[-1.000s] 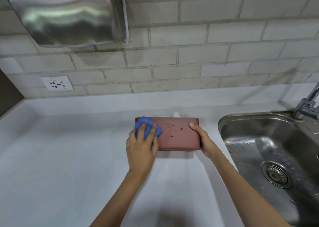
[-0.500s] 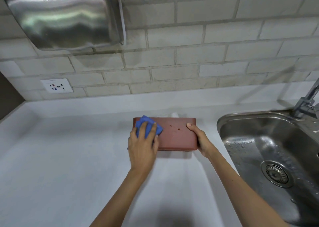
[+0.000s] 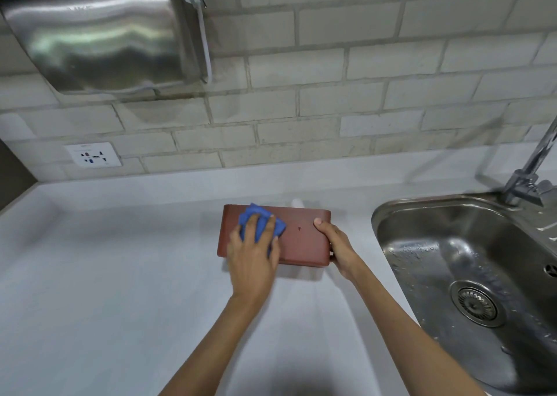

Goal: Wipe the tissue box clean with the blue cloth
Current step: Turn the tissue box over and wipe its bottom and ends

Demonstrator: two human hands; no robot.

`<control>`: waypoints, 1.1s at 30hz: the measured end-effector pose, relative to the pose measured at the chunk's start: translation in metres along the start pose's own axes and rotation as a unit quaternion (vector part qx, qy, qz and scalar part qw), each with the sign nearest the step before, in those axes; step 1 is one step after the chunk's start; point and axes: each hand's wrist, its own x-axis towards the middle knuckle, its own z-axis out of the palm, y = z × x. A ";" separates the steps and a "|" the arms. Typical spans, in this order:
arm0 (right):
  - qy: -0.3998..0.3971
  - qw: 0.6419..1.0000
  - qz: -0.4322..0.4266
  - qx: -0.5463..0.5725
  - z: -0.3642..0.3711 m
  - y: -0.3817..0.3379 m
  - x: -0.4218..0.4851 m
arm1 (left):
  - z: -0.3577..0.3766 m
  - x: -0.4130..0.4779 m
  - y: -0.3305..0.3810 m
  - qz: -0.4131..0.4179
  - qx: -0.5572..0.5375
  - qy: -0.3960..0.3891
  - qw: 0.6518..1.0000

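A reddish-brown tissue box [image 3: 304,242] lies on the white counter [image 3: 105,275], its broad face towards me. A bit of white tissue [image 3: 297,203] shows behind its far edge. My left hand [image 3: 253,257] presses a crumpled blue cloth [image 3: 260,222] flat against the left half of that face. My right hand [image 3: 334,245] grips the box's right end, thumb on the face. One small dark spot [image 3: 299,228] shows on the face between my hands.
A steel sink [image 3: 470,275] with a drain sits right of the box, its tap [image 3: 530,172] at the back right. A steel wall-mounted unit [image 3: 96,31] hangs above left on the brick wall. A wall socket [image 3: 93,154] sits low on the left.
The cluster of dark spots on the box face has shrunk to one small spot. My left hand and the cloth stay on the box's left half; the right hand keeps its grip.
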 end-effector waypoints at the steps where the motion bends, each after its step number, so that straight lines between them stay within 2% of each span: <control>1: 0.002 1.000 -0.001 0.004 0.001 0.000 0.000 | 0.003 0.008 0.010 -0.001 0.001 -0.001 1.000; 5: 0.005 1.000 0.000 0.017 -0.001 0.000 -0.001 | 0.017 0.002 0.036 0.077 0.011 0.005 0.997; 9: 0.003 1.000 -0.002 0.012 -0.002 0.000 -0.002 | 0.017 -0.024 0.010 0.121 0.009 0.009 0.993; 11: 0.009 1.000 0.003 0.011 -0.002 -0.001 -0.002 | 0.013 -0.022 -0.009 0.083 0.009 0.025 0.996; 13: 0.009 1.000 0.006 0.006 -0.002 -0.001 -0.003 | 0.011 -0.007 -0.020 0.007 0.005 0.047 0.999; 16: 0.009 1.000 0.013 0.013 0.002 -0.001 -0.004 | 0.015 0.013 -0.008 -0.076 -0.030 0.061 0.995; 20: 0.010 1.000 0.011 0.025 0.003 -0.001 -0.005 | 0.026 0.006 0.025 0.014 -0.018 0.031 0.999; 23: 0.009 1.000 0.008 0.027 0.001 -0.001 -0.004 | 0.026 0.005 0.012 0.055 -0.012 0.047 0.997; 25: 0.011 1.000 0.008 0.019 0.000 0.000 -0.003 | 0.022 0.013 -0.011 0.017 -0.014 0.065 0.998; 30: 0.006 1.000 0.015 0.013 -0.001 0.001 -0.001 | 0.025 0.035 -0.044 -0.199 -0.107 0.073 0.971; 33: 0.001 1.000 0.012 0.011 0.000 0.001 -0.001 | 0.025 0.032 -0.024 -0.190 -0.098 0.081 0.973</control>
